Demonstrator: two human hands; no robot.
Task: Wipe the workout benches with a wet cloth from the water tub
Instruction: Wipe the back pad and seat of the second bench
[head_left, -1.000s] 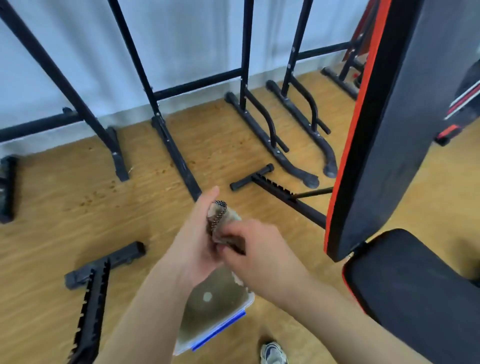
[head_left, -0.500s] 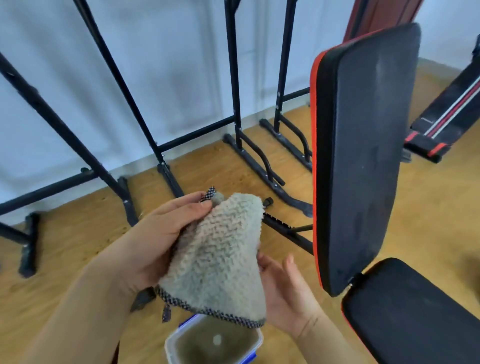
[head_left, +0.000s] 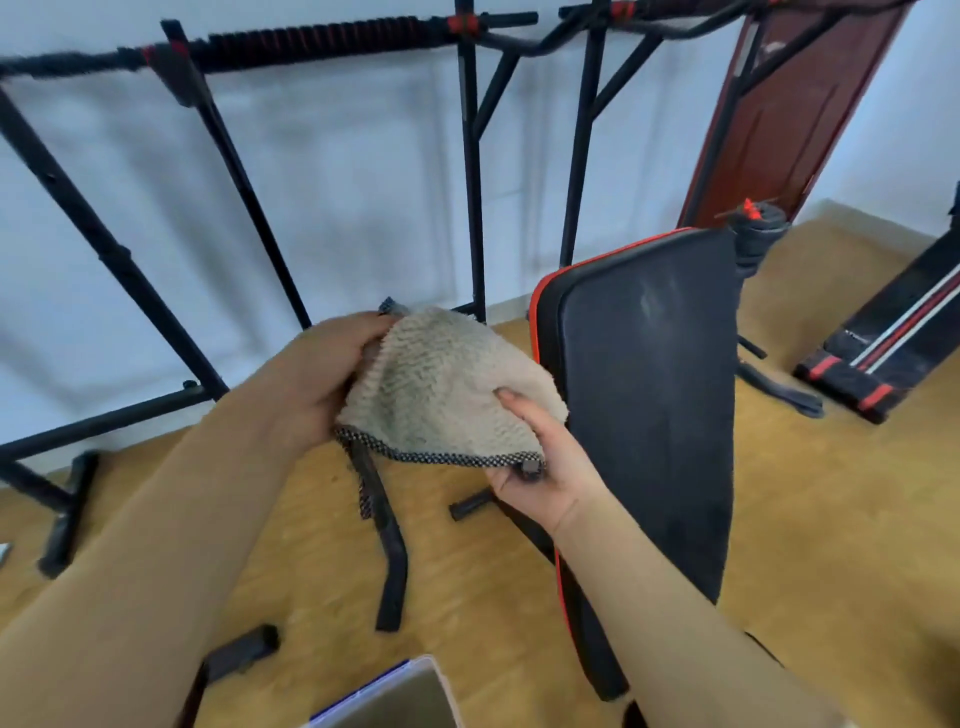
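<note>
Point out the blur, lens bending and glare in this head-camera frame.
Head view: the wide lens bows the black-and-red foam-wrapped pull-up bar along the top; the black rack tubes and white wall look smeared and soft, while the fuzzy beige cloth is crisp enough to show its pile; a pale sheen sits high on the black padded bench backrest with red edging; lighting is soft, without hard shadows.

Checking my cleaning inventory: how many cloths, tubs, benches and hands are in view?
Cloth: 1
Tub: 1
Benches: 2, near bench and far bench
Hands: 2, left hand and right hand
Total: 6
</note>
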